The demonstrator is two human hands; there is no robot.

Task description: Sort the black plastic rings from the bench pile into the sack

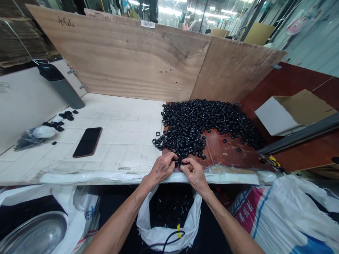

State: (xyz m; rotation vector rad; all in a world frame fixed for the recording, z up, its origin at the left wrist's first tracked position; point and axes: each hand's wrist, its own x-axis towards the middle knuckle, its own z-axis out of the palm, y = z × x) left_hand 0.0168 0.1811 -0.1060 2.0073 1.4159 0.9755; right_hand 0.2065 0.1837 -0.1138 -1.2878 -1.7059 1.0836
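Observation:
A big heap of small black ring-shaped parts (201,116) is spread over the reddish-brown board, its near edge reaching the table's front. My left hand (164,166) is at that near edge, fingers curled and pinched on a small black part. Just to its right, my right hand (194,172) also has thumb and finger closed on a small black part. The two hands almost meet, and their fingertips partly hide the pieces. Directly below them hangs an open white sack (169,235) with many black parts inside.
On the white tabletop (124,123) lie a black phone (88,142), a plastic bag of dark pieces (35,137) and a dark grey bottle (62,86). A plywood panel (137,60) closes the back. An open carton (293,111) and a metal bar (302,132) are right.

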